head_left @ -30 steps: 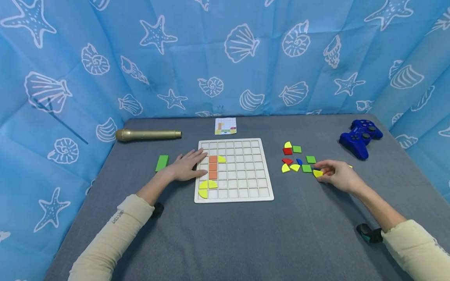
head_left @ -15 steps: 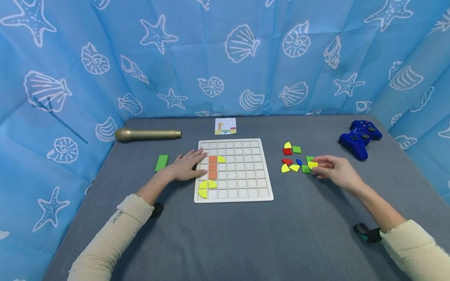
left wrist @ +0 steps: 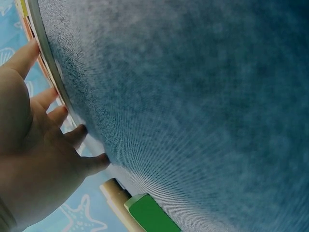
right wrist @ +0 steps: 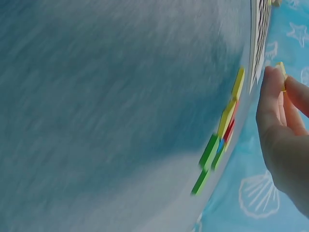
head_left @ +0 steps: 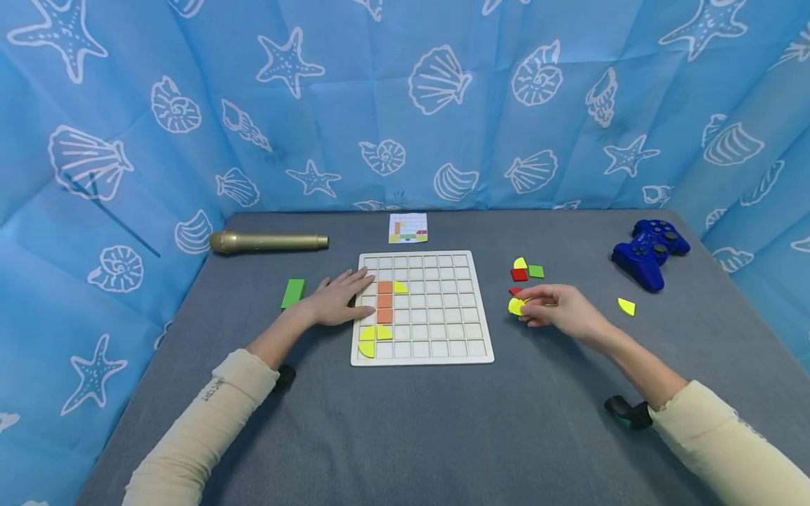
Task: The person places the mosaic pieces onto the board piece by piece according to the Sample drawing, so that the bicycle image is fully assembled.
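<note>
My left hand (head_left: 342, 299) lies with straight fingers on the left edge of a white gridded board (head_left: 436, 302). A column of orange square tiles (head_left: 384, 301) and several yellow quarter-circle tiles (head_left: 366, 348) sit in the board's left cells. Thumb and fingers of my right hand (head_left: 563, 313) pinch another yellow quarter-circle tile (right wrist: 282, 68), held up over the loose pieces right of the board. Around it are a red square tile (head_left: 519, 275), a green square tile (head_left: 536, 271) and a partly covered red piece (head_left: 514, 291). Green tiles (right wrist: 209, 152) hidden under the hand in the head view show in the right wrist view.
A small printed pattern card (head_left: 408, 228) lies behind the board. At the left are a gold microphone (head_left: 268, 242) and a green block (head_left: 293, 293). A blue game controller (head_left: 650, 253) and a lone yellow quarter-circle tile (head_left: 626, 306) lie at the right. A patterned blue curtain (head_left: 405, 105) closes the back.
The right hand has lifted the yellow quarter-circle tile and carried it left over the loose pieces, uncovering the lone yellow tile at the right. The left hand has stayed on the board.
</note>
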`<action>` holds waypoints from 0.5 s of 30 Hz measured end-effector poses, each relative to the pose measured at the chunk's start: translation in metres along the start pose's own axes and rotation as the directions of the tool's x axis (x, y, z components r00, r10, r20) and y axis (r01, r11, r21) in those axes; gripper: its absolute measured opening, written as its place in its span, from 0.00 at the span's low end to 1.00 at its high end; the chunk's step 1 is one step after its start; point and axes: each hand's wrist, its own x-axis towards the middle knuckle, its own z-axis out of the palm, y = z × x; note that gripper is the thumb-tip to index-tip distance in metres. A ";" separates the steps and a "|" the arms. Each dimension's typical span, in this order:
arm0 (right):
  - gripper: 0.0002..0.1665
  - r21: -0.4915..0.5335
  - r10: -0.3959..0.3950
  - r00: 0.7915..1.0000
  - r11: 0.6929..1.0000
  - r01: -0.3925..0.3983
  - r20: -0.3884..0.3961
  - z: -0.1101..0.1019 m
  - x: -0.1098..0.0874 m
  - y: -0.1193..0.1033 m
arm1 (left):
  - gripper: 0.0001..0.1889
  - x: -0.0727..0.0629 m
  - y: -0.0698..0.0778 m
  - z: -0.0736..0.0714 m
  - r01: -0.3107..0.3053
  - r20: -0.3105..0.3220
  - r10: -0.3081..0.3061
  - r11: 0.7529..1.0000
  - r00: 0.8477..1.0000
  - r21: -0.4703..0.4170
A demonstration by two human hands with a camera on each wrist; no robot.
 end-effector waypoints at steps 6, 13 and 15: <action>0.22 0.024 -0.039 0.996 0.999 0.038 0.083 0.020 0.011 -0.008 | 0.39 -0.001 -0.001 0.000 -0.017 -0.016 0.016 1.000 1.000 -0.003; 0.19 0.075 -0.083 0.985 0.995 0.072 0.150 0.048 0.025 -0.017 | 0.39 -0.002 0.001 -0.001 -0.016 -0.020 0.015 1.000 1.000 -0.007; 0.18 0.079 -0.083 0.982 0.994 0.070 0.169 0.056 0.028 -0.020 | 0.39 -0.002 0.002 -0.002 -0.016 -0.020 0.016 1.000 1.000 -0.009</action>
